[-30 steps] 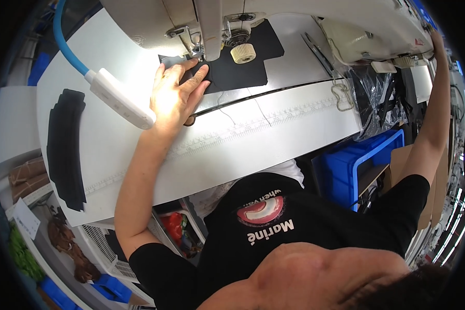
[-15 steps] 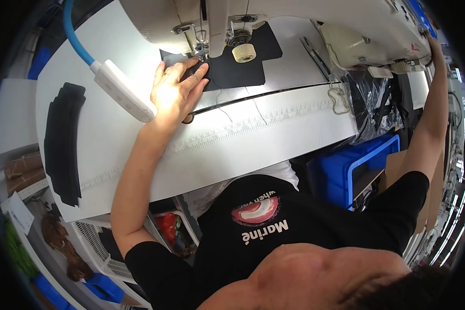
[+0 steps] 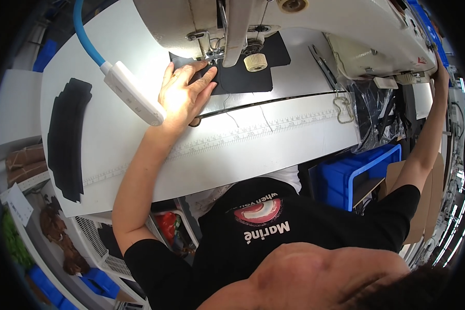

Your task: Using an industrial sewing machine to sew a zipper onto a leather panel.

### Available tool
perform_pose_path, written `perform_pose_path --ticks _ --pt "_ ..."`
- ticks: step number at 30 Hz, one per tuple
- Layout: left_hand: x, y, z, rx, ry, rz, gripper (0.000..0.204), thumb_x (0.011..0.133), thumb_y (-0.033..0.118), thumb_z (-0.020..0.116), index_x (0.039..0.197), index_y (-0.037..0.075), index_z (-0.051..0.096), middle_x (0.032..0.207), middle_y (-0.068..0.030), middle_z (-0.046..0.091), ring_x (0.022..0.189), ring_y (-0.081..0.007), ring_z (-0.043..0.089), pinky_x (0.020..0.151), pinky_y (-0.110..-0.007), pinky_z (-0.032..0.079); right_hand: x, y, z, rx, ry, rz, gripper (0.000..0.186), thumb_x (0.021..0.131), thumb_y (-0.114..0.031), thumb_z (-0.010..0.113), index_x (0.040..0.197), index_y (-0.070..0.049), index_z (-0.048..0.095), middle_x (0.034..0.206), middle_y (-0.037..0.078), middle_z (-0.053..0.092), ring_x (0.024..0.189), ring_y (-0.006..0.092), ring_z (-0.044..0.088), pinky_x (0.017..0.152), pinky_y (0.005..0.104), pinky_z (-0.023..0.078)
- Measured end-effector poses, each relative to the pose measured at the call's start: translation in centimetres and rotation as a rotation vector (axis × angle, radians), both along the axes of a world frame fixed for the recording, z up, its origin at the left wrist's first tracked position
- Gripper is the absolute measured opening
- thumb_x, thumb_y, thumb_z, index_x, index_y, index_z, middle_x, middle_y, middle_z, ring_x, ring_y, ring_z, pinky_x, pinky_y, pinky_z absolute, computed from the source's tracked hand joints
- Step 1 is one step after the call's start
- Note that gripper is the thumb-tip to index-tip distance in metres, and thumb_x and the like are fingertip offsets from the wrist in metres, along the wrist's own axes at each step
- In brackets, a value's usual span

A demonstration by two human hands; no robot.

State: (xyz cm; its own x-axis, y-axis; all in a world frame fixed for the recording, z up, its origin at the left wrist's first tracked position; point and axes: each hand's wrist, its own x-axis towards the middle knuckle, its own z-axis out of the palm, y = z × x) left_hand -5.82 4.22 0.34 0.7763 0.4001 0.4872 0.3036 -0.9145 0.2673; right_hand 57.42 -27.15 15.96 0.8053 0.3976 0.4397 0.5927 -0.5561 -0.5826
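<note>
My left hand lies on a black fabric piece under the sewing machine. Its fingers are stretched out and slightly apart, with the fingertips close to the presser foot. The black piece sits flat on the metal bed, and part of it is hidden by my hand and the machine head. At the far right, my right hand reaches up to the end of the machine. Its fingers are mostly hidden there, so their grip does not show.
A white lamp on a blue flexible neck hangs over my left wrist. Stacked black strips lie on the table's left. Tweezers rest beside the machine. A blue crate and a cardboard box stand at the right, below the tabletop.
The whole view has shifted a little, putting the machine and table slightly lower and further right. My left hand stays on the black fabric, and my right hand stays at the machine's end.
</note>
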Motion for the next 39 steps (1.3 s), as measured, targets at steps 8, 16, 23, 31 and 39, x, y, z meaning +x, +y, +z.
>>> perform_pose_path --ticks 8,16,23,31,39 --pt "0.0 0.1 -0.1 -0.025 -0.017 0.011 0.031 0.076 0.017 0.074 0.107 0.014 0.071 0.112 -0.0034 0.063 0.097 -0.0214 0.06 0.097 -0.045 0.042 -4.3 1.3 -4.2 0.874 0.355 0.185 0.043 0.098 -0.029 0.049 0.123 0.005 0.05 0.117 0.016 0.06 0.108 0.0293 0.059 0.098 0.0407 0.044" --pt "0.3 -0.1 -0.7 0.003 -0.033 0.04 0.031 0.076 0.019 0.074 0.107 0.018 0.071 0.112 -0.0022 0.063 0.097 -0.0201 0.062 0.1 -0.049 0.041 -0.9 0.9 -5.6 1.285 0.439 0.257 0.03 0.09 -0.02 0.064 0.11 0.003 0.061 0.108 0.014 0.063 0.098 0.0243 0.063 0.085 0.0364 0.051" --pt "0.1 -0.2 -0.4 0.055 0.035 0.03 0.032 0.079 0.018 0.071 0.111 0.015 0.069 0.112 -0.0045 0.061 0.101 -0.0219 0.059 0.1 -0.054 0.037 -26.8 4.5 -4.9 0.431 -0.585 0.463 0.02 0.091 -0.009 0.059 0.107 0.002 0.06 0.103 0.01 0.066 0.093 0.0195 0.063 0.084 0.0298 0.05" --pt "-0.5 -0.2 0.3 -0.073 0.057 0.015 0.028 0.086 0.016 0.064 0.114 0.011 0.066 0.117 -0.0037 0.062 0.105 -0.0215 0.058 0.104 -0.051 0.028 -30.6 30.5 -18.5 -0.318 -0.45 0.572 0.029 0.091 -0.026 0.054 0.11 -0.005 0.059 0.105 0.015 0.061 0.095 0.0327 0.059 0.082 0.0416 0.046" --pt "-1.8 -0.7 0.9 0.031 0.06 0.066 0.028 0.085 0.007 0.062 0.112 0.011 0.066 0.117 -0.002 0.061 0.104 -0.0219 0.057 0.106 -0.057 0.025 -29.9 26.6 -11.4 -0.922 -0.422 0.549 0.025 0.088 -0.027 0.056 0.098 -0.004 0.061 0.084 0.015 0.064 0.077 0.0319 0.062 0.07 0.0417 0.048"
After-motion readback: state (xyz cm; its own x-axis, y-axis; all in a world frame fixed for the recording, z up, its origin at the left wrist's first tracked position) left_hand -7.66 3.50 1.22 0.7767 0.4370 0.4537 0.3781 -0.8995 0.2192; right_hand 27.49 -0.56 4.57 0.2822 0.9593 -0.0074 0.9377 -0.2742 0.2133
